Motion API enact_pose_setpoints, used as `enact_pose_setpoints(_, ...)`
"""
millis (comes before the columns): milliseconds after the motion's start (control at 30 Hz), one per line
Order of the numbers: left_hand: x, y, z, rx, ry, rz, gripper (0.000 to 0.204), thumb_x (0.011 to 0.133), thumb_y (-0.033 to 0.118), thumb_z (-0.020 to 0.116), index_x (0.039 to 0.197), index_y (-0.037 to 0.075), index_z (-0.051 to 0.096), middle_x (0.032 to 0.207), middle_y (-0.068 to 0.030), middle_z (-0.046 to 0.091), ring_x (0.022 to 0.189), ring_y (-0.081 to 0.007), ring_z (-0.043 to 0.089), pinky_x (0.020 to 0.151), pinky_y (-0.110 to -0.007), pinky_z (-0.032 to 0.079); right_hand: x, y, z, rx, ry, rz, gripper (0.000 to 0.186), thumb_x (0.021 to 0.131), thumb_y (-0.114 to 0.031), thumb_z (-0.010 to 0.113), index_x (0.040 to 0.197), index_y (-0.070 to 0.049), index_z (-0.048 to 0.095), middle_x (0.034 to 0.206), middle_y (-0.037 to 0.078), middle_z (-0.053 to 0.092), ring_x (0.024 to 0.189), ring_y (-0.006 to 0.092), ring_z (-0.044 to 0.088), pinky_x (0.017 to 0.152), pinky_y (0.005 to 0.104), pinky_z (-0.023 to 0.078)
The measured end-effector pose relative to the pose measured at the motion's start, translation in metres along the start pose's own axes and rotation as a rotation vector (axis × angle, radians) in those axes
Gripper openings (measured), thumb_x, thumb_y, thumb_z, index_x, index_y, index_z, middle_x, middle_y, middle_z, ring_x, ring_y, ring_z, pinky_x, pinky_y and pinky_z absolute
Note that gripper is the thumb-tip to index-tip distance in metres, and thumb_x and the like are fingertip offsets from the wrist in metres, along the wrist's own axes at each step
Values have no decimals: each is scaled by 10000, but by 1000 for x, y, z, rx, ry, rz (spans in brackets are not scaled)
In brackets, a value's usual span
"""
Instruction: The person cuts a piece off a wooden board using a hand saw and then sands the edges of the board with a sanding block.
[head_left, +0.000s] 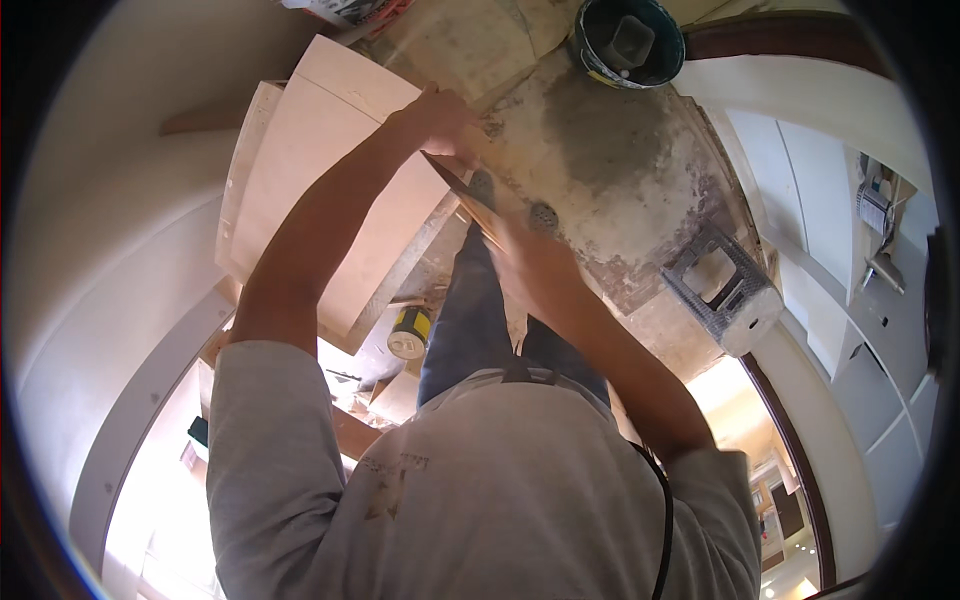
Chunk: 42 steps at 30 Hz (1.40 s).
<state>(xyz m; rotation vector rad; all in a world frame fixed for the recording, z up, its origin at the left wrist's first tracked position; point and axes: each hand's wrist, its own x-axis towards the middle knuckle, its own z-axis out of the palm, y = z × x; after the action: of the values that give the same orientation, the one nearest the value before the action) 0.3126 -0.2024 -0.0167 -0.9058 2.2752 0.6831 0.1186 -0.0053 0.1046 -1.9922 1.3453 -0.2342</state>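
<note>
A large pale pinkish panel, box-like with a thick side edge, lies at a slant left of my legs. My left hand is at its far right corner, with the fingers closed over the edge. In front of my legs, my right hand is smeared by motion and closed round a flat, blade-like tool, dark along one edge and brown along its face. The tool's tip end meets the panel's edge just below my left hand. My right fingers partly hide its near end.
A dark green bucket with a clear tub inside stands at the far right. To the right is a grey plastic stool. A white-and-yellow can sits near my left leg, among scraps. White shelving lines the right side.
</note>
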Motion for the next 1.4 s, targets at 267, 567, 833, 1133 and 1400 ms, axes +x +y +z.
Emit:
enact_pose_setpoints(267, -6, -2, 8, -65, 60, 27, 829, 716, 671, 810, 1325, 124, 681, 1283, -163, 689, 1272, -353, 609, 1121, -543, 357, -91, 23, -62, 77, -472, 474, 258, 1053, -253, 561, 1216, -53, 545, 925, 229, 720, 819, 438, 715, 700, 543, 552)
enact_pose_setpoints(567, 2, 6, -10, 26, -110, -59, 841, 721, 686, 786, 1285, 69, 696, 1276, -173, 693, 1266, -343, 613, 1107, -549, 357, 66, -9, 57, 105, 140, -1, 206, 931, -145, 654, 1031, -5, 541, 705, 116, 654, 647, 303, 700, 569, 398, 545)
enact_pose_setpoints(833, -5, 1, 6, -61, 30, 0, 839, 722, 670, 799, 1313, 88, 677, 1311, -158, 670, 1272, -330, 606, 1112, -519, 348, -118, 28, -69, 119, -350, 446, 211, 1038, -220, 590, 1173, -66, 540, 886, 222, 717, 792, 440, 707, 707, 525, 556)
enact_pose_setpoints(1133, 2, 13, -2, 75, -13, -46, 809, 698, 682, 809, 1218, 69, 717, 1178, -155, 728, 1175, -340, 662, 1023, -535, 438, 58, -1, 54, 105, -113, 199, 213, 1018, -214, 618, 1073, -18, 556, 721, 168, 679, 657, 404, 699, 586, 499, 543)
enact_pose_setpoints(1400, -8, 11, -3, -6, 13, -10, 759, 718, 645, 803, 1216, 77, 729, 1228, -169, 708, 1215, -341, 642, 1073, -541, 411, -60, 23, -17, 241, -146, 273, 242, 1016, -211, 630, 1178, -45, 562, 861, 217, 706, 800, 443, 707, 686, 525, 545)
